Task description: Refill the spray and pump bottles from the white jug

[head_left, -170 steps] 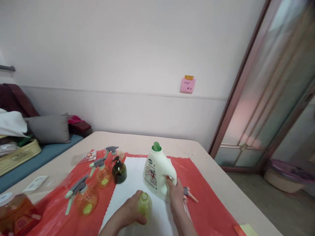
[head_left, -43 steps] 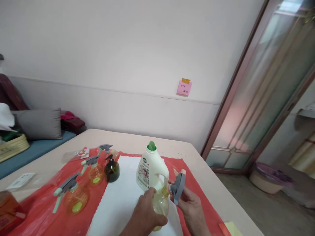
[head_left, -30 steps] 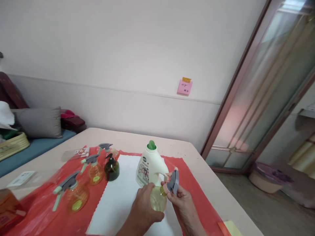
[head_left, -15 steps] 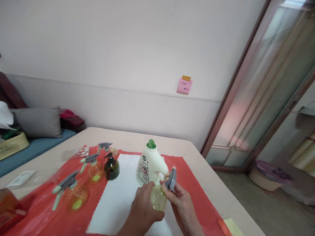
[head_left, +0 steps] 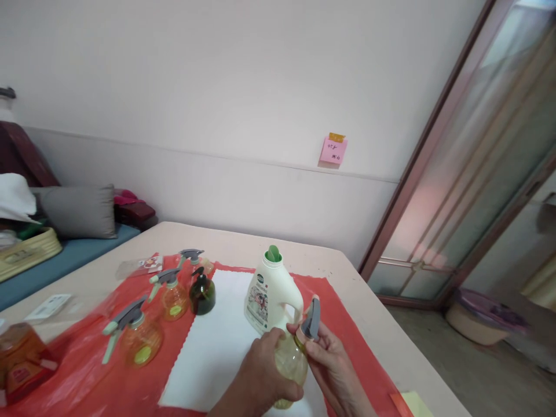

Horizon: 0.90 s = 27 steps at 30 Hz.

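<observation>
A clear yellowish spray bottle [head_left: 290, 360] with a grey trigger head is held between my two hands, tilted a little. My left hand [head_left: 264, 370] wraps round its round body. The fingers of my right hand [head_left: 332, 356] close on the collar and spray head [head_left: 311, 319] at the top. Just behind stands a cream detergent jug [head_left: 269, 295] with a green spout in its uncapped mouth. White paper [head_left: 208, 347] lies beneath, over a red plastic sheet [head_left: 343, 324].
On the left stand several other spray bottles [head_left: 143, 339], a dark green pump bottle [head_left: 202, 295] and an orange liquid bottle [head_left: 24, 362]. A pink note [head_left: 333, 150] is stuck to the wall. A yellow paper [head_left: 416, 403] lies at the near right edge.
The spray bottle and both hands have moved slightly right and down, toward me. My grip stays the same. The whole scene has shifted a little right as the camera turned.
</observation>
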Motion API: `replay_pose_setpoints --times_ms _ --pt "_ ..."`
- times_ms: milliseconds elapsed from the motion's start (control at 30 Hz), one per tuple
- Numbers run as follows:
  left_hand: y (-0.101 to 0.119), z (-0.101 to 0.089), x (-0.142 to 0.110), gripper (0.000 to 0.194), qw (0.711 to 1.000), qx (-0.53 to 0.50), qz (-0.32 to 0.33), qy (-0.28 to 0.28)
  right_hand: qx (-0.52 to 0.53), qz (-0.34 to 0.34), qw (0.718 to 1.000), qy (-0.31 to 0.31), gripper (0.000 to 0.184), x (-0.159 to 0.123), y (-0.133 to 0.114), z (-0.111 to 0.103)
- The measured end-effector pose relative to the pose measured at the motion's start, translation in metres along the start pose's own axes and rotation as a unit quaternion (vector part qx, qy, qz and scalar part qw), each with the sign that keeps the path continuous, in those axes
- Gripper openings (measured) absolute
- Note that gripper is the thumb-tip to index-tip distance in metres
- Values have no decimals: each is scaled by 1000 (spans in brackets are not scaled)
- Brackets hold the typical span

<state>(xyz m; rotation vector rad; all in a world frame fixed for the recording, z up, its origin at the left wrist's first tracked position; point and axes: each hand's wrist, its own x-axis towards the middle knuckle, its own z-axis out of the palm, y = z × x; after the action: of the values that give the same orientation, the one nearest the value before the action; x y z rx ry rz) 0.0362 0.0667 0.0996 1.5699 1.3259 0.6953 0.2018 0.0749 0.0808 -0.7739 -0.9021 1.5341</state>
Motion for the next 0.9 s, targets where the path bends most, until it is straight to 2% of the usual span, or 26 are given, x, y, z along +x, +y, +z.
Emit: replay_pose_setpoints --times_ms 133,333,500,667,800,900 --pt "-8 5 4 58 999 30 -4 25 6 1 1000 26 57 2 5 2" --pt "-1 10 5 65 994 81 -46 52 20 -2 999 37 43 1 9 10" --pt "8 14 0 69 980 173 -45 89 13 -18 998 57 33 -2 9 16" --pt "4 29 -2 71 965 211 -21 151 14 -29 995 95 33 -4 14 26" --pt "-2 39 0 66 972 176 1 153 -14 -50 985 164 38 -6 18 32" --pt "-4 35 1 74 986 75 -12 148 -56 -77 978 187 37 -7 14 28"
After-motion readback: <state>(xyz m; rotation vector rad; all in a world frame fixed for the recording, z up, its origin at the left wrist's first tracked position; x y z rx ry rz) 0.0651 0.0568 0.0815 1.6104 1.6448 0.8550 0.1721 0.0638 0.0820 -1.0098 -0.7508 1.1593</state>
